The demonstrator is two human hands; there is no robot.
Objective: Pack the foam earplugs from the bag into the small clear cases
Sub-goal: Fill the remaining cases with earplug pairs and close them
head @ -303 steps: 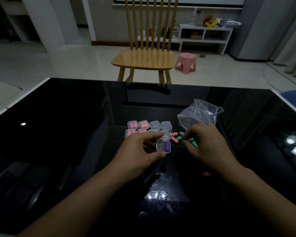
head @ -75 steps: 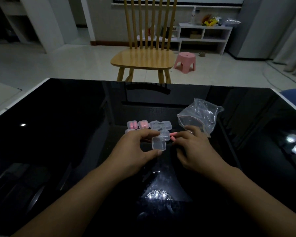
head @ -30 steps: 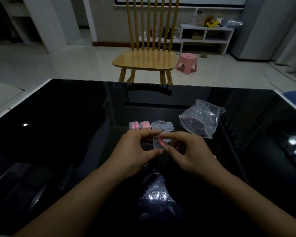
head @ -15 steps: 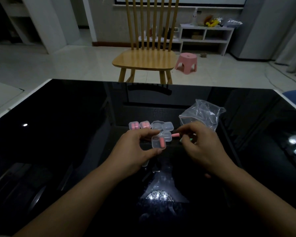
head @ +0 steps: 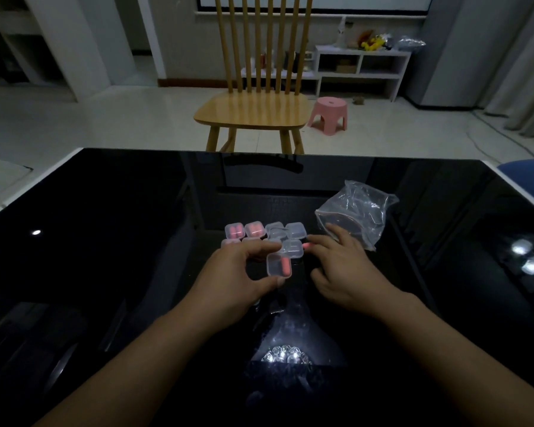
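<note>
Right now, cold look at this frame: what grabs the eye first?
The left hand at table centre pinches an open clear case with one pink earplug inside. Just behind it sits a cluster of small clear cases, two showing pink. The right hand reaches toward the crumpled clear bag on the glossy black table.

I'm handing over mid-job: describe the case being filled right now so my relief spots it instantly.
On the black glass table, find the cluster of clear cases left of the plastic bag. The open case sits nearest the person, pinched in the left hand; unlike its neighbours, it holds one pink earplug.
</note>
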